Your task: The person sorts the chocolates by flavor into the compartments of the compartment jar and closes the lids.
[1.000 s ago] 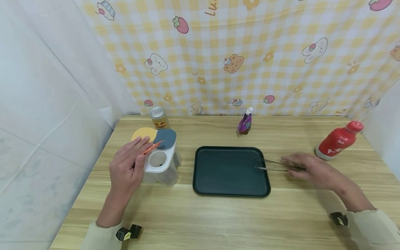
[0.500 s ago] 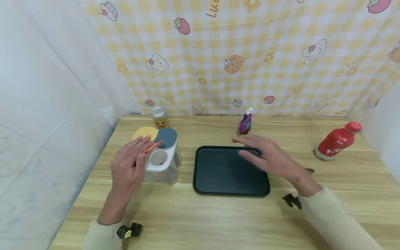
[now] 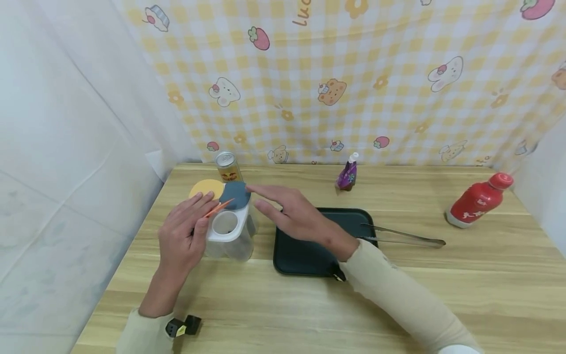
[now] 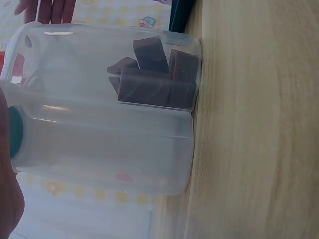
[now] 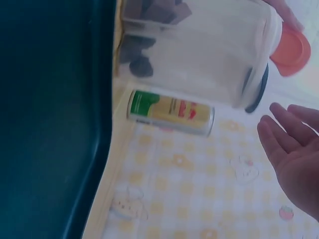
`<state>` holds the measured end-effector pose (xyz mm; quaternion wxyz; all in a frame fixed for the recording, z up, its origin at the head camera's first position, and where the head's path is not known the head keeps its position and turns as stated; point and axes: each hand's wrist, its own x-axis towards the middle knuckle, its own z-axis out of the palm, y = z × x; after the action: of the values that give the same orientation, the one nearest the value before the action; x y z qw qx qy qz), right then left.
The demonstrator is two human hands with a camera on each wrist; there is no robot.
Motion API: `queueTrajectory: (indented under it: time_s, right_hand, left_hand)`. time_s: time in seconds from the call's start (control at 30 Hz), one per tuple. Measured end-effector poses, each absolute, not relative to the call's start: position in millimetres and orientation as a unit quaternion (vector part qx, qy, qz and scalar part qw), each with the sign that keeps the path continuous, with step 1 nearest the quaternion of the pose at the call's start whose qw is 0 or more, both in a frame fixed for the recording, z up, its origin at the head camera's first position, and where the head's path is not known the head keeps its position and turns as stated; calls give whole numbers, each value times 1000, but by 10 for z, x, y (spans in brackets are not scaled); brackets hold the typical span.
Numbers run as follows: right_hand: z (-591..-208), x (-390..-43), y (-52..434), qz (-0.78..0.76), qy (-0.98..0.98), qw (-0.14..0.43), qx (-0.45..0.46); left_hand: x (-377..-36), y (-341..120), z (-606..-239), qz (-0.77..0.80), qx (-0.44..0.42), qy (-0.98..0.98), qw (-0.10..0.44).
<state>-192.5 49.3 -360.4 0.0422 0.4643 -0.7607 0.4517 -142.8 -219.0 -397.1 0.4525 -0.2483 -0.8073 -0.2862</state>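
A clear divided storage container [image 3: 239, 246] with a white top stands on the left of the table. My left hand [image 3: 183, 236] lies over it, fingers on the yellow lid [image 3: 207, 188]. Its thumb and index finger hold the raised orange lid [image 3: 219, 208], and the round opening beside that is uncovered. My right hand [image 3: 294, 211] reaches over the tray with extended fingers and nothing in them; its fingertips are close to the dark blue lid [image 3: 236, 195], apart from it in the right wrist view. Dark brown blocks [image 4: 147, 84] lie in a compartment.
A dark green tray [image 3: 287, 260] lies mid-table, partly under my right arm. Metal tongs [image 3: 411, 238] rest across its right rim. A drink can [image 3: 229, 169] stands behind the container, a purple pouch [image 3: 347, 176] at the back, and a red bottle [image 3: 477, 200] at the right.
My right hand has let go of the tongs, leaving them on the tray's rim, and has moved left across the tray to the container. The left hand has stayed in place.
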Motion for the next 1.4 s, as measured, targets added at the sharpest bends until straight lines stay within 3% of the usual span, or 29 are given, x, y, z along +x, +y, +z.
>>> queueTrajectory:
  time_s: [0.3,1.4]
  right_hand:
    - [-3552,-1919,194,465,-784,58,407]
    - [-3535,-1891,124,418,-801,82,421]
  left_hand:
    - [-1424,-2217,-3981,-284,-254,-810,446]
    - [-1400,-2247,-3983,-293,-292,-798,438]
